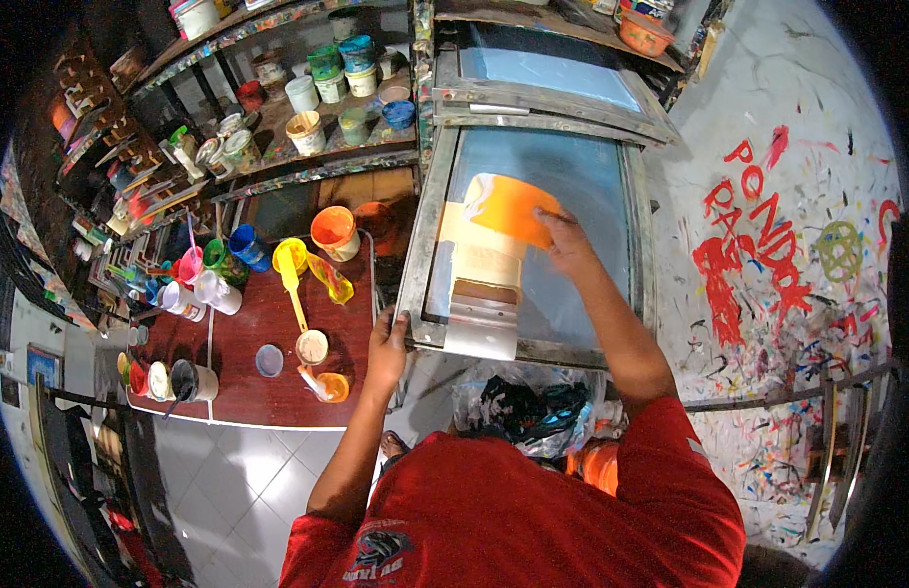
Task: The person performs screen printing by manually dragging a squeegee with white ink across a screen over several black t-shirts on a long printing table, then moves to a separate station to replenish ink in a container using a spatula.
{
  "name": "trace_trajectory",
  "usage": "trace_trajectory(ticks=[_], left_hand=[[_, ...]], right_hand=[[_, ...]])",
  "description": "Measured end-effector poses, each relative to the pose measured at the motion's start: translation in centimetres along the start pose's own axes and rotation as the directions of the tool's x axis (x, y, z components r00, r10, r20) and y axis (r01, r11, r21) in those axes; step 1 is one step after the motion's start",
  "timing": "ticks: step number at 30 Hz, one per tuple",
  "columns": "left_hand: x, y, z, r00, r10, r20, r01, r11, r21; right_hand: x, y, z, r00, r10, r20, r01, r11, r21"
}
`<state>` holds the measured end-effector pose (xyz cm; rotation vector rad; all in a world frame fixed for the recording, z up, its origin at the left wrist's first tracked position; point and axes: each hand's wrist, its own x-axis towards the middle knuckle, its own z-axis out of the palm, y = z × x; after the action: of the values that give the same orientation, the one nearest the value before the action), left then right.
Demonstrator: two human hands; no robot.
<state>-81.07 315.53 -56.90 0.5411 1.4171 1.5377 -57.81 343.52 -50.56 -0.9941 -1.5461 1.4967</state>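
My right hand pinches the right end of a flat, bendy orange sheet with a white smear at its left end; it looks like a plastic scraper. The sheet is over the far end of a cream band, which runs toward me over a blue mesh printing screen. A silvery piece with a whitish near end lies across the screen's near edge, in line with the band. On the left, my left hand is closed on the near left corner of the screen's frame.
Left stands a dark red table with an orange tub, a yellow tub holding a long yellow tool, and several ink pots. Shelves of paint tubs rise behind. Another screen lies beyond mine. A paint-marked wall borders the right.
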Motion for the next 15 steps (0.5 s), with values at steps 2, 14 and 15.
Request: trace_trajectory(ticks=[2,14,15], left_hand=[[-0.2,0.6,0.2,1.0,-0.022,-0.009,0.022,1.0,-0.018],[-2.0,0.1,-0.2,0.962,0.272,0.018,-0.269,0.936,0.228],[-2.3,0.4,-0.1,0.957,0.288,0.022,-0.284,0.923,0.261]], right_hand=[[-0.6,-1.8,-1.9,0.97,0.155,-0.186,-0.134,0.983,0.123],[-9.0,-5.3,-8.7,0.972,0.1,-0.211,-0.127,0.985,-0.12],[-9.2,-5.3,-8.3,0.962,0.135,-0.238,-0.168,0.978,-0.122]])
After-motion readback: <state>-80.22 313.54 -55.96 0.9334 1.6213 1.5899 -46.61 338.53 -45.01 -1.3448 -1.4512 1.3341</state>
